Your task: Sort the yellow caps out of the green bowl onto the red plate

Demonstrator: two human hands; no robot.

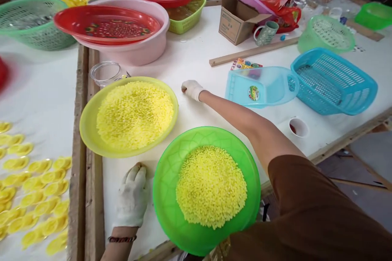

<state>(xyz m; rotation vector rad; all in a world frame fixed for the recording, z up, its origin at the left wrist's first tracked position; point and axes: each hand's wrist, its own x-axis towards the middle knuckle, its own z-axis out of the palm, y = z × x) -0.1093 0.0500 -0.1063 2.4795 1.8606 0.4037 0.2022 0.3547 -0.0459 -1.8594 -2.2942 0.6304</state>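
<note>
**Left hand point(132, 197) and right hand point(192, 89) down near the yellow bowl point(88, 132)**

Both hands wore white gloves and rested on the table point(196, 49), neither touching the yellow bowl. The left hand was palm down at the bowl's near side, fingers close together with tips bent to the surface. Its underside was hidden, so whether it pinched anything could not be told. The right hand reached out past the bowl's right side, fingers curled in; contents, if any, could not be told.

The yellow bowl stood between the hands, broadly filled with yellow bits point(134, 116). The green bowl point(165, 159) sat at the near edge, close to the wearer's body, with a heap of similar bits point(211, 187) in it. The left hand was just beside its rim.

Step, as judged: handling around the two bowls, possibly gathering strays from the bare surface; no loose bits showed clearly by either hand. Next move, as judged, called for fingers low and flat to the surface, clear of both rims; shifting a bowl would have called for a level hold.

Round about: yellow pieces point(36, 202) in rows left of the wood strips point(93, 200), a jar point(105, 73) behind the yellow bowl, a blue tray point(271, 94) and blue basket point(343, 85) to the right.
</note>
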